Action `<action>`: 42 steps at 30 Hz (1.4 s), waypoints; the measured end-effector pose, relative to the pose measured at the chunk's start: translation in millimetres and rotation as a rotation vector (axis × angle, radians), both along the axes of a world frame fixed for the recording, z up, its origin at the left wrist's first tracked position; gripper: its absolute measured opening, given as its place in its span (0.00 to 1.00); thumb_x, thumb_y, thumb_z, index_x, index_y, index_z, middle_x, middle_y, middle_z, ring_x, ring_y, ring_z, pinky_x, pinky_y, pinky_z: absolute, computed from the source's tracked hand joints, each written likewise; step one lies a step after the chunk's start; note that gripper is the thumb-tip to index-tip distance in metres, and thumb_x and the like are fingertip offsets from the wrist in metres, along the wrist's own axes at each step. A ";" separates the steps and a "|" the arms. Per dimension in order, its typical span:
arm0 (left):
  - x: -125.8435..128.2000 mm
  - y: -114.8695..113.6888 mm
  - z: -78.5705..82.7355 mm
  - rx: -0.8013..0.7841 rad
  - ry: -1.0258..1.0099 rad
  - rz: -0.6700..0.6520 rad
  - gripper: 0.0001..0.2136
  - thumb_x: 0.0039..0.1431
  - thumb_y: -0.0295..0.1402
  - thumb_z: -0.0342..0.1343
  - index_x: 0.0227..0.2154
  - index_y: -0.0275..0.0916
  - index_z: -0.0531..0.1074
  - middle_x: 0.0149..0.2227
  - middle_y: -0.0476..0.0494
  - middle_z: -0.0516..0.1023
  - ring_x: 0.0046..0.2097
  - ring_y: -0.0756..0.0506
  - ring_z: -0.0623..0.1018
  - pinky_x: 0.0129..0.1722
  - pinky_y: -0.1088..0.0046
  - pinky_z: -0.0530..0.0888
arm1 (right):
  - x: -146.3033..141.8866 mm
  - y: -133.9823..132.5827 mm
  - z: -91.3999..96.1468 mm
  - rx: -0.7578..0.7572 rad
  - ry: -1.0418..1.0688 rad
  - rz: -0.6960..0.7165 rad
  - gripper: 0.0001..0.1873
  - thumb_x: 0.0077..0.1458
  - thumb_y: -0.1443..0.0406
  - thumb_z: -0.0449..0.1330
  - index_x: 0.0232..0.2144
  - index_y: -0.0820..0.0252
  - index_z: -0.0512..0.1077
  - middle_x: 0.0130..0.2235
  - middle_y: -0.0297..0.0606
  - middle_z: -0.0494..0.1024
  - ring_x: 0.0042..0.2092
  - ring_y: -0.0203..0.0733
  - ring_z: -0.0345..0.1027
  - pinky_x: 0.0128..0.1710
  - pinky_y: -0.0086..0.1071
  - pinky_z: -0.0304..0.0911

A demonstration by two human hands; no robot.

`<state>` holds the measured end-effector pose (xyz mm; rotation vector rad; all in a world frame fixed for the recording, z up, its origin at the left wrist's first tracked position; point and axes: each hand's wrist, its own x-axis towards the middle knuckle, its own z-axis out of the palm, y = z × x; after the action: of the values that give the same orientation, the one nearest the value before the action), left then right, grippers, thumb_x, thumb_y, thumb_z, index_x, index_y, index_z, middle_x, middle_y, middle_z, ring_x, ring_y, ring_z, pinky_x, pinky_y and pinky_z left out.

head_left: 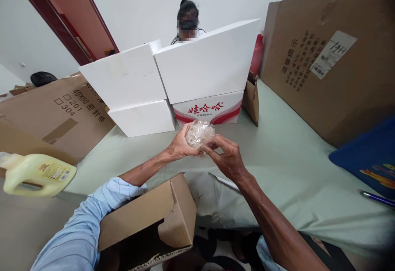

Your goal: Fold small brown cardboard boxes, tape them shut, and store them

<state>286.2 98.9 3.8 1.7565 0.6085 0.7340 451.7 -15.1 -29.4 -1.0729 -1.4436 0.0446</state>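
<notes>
My left hand (pixel 179 143) cups a crumpled ball of clear plastic wrap (pixel 200 133) from the left and below. My right hand (pixel 226 155) pinches the same ball from the right, fingers closed on its lower edge. Both hands hover above the pale green table cover (pixel 286 160), just in front of a white box with red print (pixel 208 110). An open cardboard box (pixel 148 221) sits under my left forearm, its flap raised. What the wrap encloses cannot be made out.
White foam boards (pixel 173 73) stand as a screen at the back, with a person seated behind them. Large cardboard cartons (pixel 333 57) flank the right and left (pixel 55 114). A yellow jug (pixel 37 174) lies at left, a blue bag (pixel 367 160) and pen (pixel 376 198) at right, a knife-like blade (pixel 224 181) beneath my right wrist.
</notes>
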 end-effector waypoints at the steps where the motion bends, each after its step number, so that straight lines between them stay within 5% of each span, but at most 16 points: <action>1: -1.3 0.8 1.3 0.007 0.011 -0.010 0.53 0.34 0.29 0.80 0.67 0.38 0.66 0.64 0.34 0.75 0.67 0.28 0.73 0.64 0.57 0.74 | 1.2 -0.8 0.5 -0.011 -0.012 -0.001 0.11 0.65 0.62 0.68 0.29 0.52 0.75 0.28 0.32 0.76 0.31 0.40 0.68 0.34 0.35 0.62; 7: -9.9 5.7 10.4 0.023 0.106 -0.056 0.54 0.35 0.25 0.76 0.70 0.36 0.64 0.67 0.32 0.73 0.66 0.28 0.74 0.61 0.59 0.77 | 7.0 -5.3 7.7 -0.039 -0.036 0.026 0.12 0.67 0.63 0.66 0.29 0.54 0.76 0.30 0.34 0.77 0.31 0.39 0.69 0.33 0.34 0.64; 14: -10.7 18.8 4.3 -0.296 0.003 -0.199 0.60 0.30 0.30 0.84 0.72 0.40 0.63 0.68 0.30 0.72 0.68 0.29 0.72 0.65 0.55 0.74 | 5.1 -7.3 13.8 0.026 0.064 0.025 0.12 0.65 0.64 0.68 0.28 0.54 0.76 0.28 0.32 0.77 0.30 0.38 0.68 0.33 0.34 0.65; 19: -14.5 31.3 0.3 -0.425 0.057 -0.224 0.49 0.35 0.36 0.85 0.63 0.40 0.72 0.53 0.34 0.82 0.50 0.38 0.83 0.45 0.65 0.81 | 10.8 -13.6 18.7 0.012 0.258 -0.014 0.07 0.64 0.61 0.69 0.33 0.54 0.77 0.32 0.32 0.78 0.33 0.38 0.70 0.36 0.33 0.67; 24: -19.4 36.2 -2.4 -0.516 0.067 -0.207 0.41 0.38 0.46 0.84 0.56 0.38 0.77 0.46 0.38 0.83 0.40 0.45 0.83 0.32 0.76 0.78 | 3.3 -11.4 15.4 0.055 -0.036 0.093 0.08 0.64 0.63 0.70 0.34 0.53 0.75 0.33 0.34 0.79 0.34 0.40 0.72 0.36 0.35 0.68; 33: -13.0 21.1 -5.4 -0.587 0.115 -0.314 0.36 0.48 0.59 0.77 0.51 0.37 0.80 0.39 0.39 0.84 0.34 0.45 0.83 0.26 0.75 0.78 | -4.3 -0.6 4.3 0.240 -0.304 -0.098 0.11 0.66 0.68 0.68 0.34 0.53 0.70 0.32 0.34 0.77 0.33 0.40 0.70 0.33 0.34 0.65; 42: -15.7 8.4 5.2 -0.452 0.057 -0.318 0.47 0.37 0.33 0.82 0.64 0.45 0.71 0.49 0.43 0.81 0.43 0.45 0.81 0.35 0.74 0.78 | -0.5 1.5 2.1 0.227 -0.280 -0.104 0.11 0.67 0.68 0.67 0.35 0.52 0.69 0.31 0.33 0.75 0.33 0.40 0.68 0.35 0.35 0.65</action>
<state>270.5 107.4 9.0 1.4091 0.4734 0.2958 451.3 -13.5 -27.3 -0.9920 -1.5961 -0.3487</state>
